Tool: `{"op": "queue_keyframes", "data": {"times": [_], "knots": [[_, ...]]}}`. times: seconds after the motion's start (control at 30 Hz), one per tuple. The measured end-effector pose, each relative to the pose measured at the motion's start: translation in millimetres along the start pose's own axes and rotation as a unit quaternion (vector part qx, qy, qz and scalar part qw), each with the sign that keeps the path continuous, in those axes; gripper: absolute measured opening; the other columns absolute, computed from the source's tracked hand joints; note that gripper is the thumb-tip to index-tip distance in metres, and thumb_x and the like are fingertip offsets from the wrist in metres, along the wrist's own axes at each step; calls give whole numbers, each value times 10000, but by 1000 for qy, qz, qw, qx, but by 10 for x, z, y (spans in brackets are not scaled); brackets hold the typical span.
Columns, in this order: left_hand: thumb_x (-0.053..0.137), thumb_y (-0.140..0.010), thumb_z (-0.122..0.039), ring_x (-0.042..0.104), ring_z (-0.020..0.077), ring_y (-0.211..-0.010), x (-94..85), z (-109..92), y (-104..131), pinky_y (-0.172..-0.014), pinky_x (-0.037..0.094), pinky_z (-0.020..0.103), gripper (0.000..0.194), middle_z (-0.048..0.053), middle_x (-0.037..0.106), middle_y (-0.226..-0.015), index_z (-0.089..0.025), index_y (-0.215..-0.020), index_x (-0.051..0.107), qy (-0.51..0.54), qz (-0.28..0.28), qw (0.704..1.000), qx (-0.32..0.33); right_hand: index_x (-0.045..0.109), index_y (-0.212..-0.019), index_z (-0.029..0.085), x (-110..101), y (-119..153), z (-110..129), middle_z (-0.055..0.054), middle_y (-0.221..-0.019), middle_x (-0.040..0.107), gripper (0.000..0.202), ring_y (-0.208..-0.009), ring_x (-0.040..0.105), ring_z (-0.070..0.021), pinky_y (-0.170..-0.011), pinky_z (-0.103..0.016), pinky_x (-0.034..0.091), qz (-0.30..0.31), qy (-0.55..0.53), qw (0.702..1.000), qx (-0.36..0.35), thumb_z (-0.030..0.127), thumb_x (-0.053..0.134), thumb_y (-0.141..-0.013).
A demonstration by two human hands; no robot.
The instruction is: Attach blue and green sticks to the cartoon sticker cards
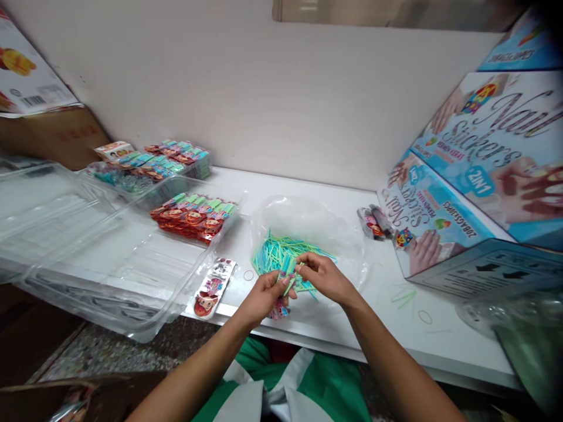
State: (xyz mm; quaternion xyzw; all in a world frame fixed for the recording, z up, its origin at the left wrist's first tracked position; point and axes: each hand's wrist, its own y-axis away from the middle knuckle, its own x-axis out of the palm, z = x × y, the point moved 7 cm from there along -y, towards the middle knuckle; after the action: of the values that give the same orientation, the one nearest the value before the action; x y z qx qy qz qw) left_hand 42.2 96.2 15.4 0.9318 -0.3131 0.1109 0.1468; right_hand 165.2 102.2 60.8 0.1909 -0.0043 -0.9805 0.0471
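Note:
My left hand (269,293) is closed around a small printed packet (280,311), its pink and blue lower end showing beneath the fingers. Light green and blue thin sticks (288,265) stand up from this hand's grip. At their right side, my right hand (324,276) pinches with thumb and fingertips close together; what lies between them is hardly visible. Behind both hands, a loose pile of green and blue thin sticks (273,249) spreads over a clear plastic bag (303,214). Left of my hands lies a flat silvery sachet (214,287) with a cartoon face.
Clear trays hold stacked red packets (193,218) and more packets (153,164). An open clear plastic tray (145,328) overhangs the table edge. Nail sticker boxes (444,205) stand at right, beside dark packets (373,221). Rubber bands (424,317) and stray sticks (404,299) lie nearby.

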Motion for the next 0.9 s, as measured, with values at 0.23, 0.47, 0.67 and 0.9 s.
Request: {"op": "queue_keyframes", "data": {"times": [0.23, 0.47, 0.67, 0.9], "knots": [[576, -771, -494, 500, 69, -478, 20, -24, 6, -439, 372, 179, 379, 30, 626, -681, -118, -820, 554, 12, 6, 1000, -6, 553, -759, 177, -8, -8, 24, 29, -644, 500, 131, -593, 457, -110, -554, -232, 368, -2, 9, 1000, -17, 288, 502, -804], [588, -782, -450, 500, 64, -474, 64, 11, 8, -453, 373, 178, 332, 31, 640, -693, -121, -819, 567, 41, 29, 998, -23, 587, -910, 175, -5, 21, 64, 5, -751, 551, 180, -706, 505, -131, -627, -243, 397, -5, 22, 1000, -21, 307, 518, -809], [575, -774, -492, 513, 80, -488, 68, -3, 23, -436, 372, 180, 382, 59, 644, -716, -111, -808, 580, 36, 42, 998, -22, 557, -791, 178, 9, 13, 74, 27, -658, 504, 141, -613, 465, -113, -569, -234, 373, 3, 10, 1000, -27, 301, 494, -821], [572, -778, -489, 513, 83, -491, 79, 8, 32, -446, 371, 187, 402, 66, 654, -721, -104, -886, 607, 39, 57, 997, -18, 581, -882, 184, 3, 59, 117, 6, -733, 555, 161, -673, 507, -128, -602, -245, 401, 1, 29, 999, -21, 311, 503, -823]]}}
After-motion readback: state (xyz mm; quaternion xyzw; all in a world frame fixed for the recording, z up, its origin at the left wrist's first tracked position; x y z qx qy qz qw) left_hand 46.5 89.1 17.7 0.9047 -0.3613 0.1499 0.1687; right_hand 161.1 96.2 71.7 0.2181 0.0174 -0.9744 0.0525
